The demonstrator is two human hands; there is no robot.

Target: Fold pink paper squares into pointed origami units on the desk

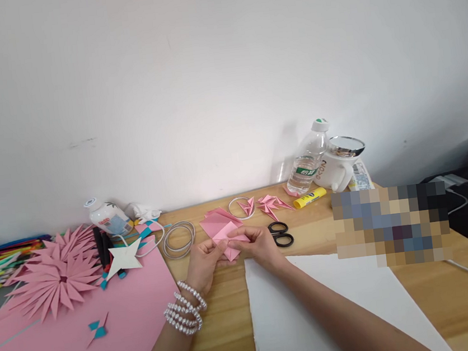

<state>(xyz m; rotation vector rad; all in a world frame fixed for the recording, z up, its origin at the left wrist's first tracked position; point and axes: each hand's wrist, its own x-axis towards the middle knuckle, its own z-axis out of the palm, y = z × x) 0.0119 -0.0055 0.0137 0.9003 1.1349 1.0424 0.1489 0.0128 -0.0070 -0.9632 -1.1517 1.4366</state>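
Note:
Between my two hands is a small folded pink paper (230,242) with visible crease lines, held above the wooden table. My left hand (207,260), with pearl bracelets (185,310) on its wrist, pinches the paper's left side between thumb and fingers. On the right edge, my right hand (258,243) grips the same paper, its thumb on top. Just behind it lie flat pink sheets (218,220). Folded pink pieces (271,204) rest farther back to the right, and black-handled scissors (282,234) lie beside my right hand.
White paper (317,312) lies under my right forearm. Pink card (141,327) at the left bears spiky pink paper flowers (60,280) and a cream star (125,257). Coiled cable (179,240), yellow glue stick (310,197), water bottle (308,158) and white mug (337,169) stand or lie behind.

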